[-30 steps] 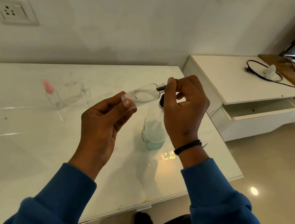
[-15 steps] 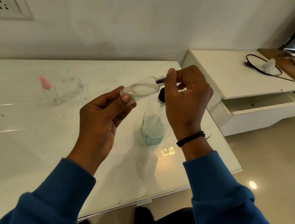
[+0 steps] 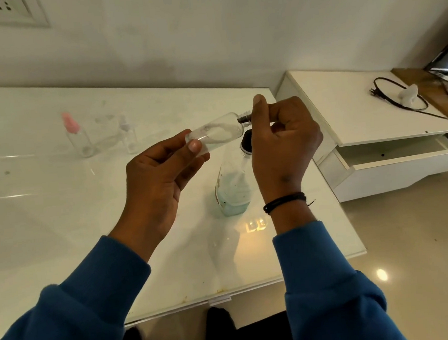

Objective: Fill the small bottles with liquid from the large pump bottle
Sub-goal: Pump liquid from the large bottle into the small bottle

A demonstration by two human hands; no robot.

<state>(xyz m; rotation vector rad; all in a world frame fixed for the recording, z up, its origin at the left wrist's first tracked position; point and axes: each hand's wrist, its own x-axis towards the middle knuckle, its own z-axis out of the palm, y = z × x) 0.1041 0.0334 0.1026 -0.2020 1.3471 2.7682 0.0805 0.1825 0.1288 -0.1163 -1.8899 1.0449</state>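
Two hands meet above the right half of a glossy white table (image 3: 58,211), sharing one small clear bottle (image 3: 218,133). That bottle lies almost on its side in the air, base to the left, threaded neck to the right and tipped slightly upward. The left hand (image 3: 156,184) holds the base, its thumb pressed on the near side and its fingers curled behind. The right hand (image 3: 283,143) pinches the neck between thumb and forefinger, its other fingers curled into the palm; a black band (image 3: 284,202) circles that wrist. Both arms wear blue sleeves (image 3: 333,290).

Directly below the hands, near the table's right edge, stands one large bottle (image 3: 231,189), upright, clear, with pale blue-green liquid in its lower part and a dark top partly hidden behind the right hand. It touches neither hand.

Toward the table's far left stand two more small clear bottles, apart from each other and well away from the hands: one with a pink cap (image 3: 75,135), and a fainter one with a clear cap (image 3: 128,134) to its right. That makes three small bottles and one large.

Beyond the table's right edge sits a low white cabinet (image 3: 376,129) with a black cable (image 3: 398,97) looped on top. One wall socket (image 3: 14,10) shows on the wall at upper left.
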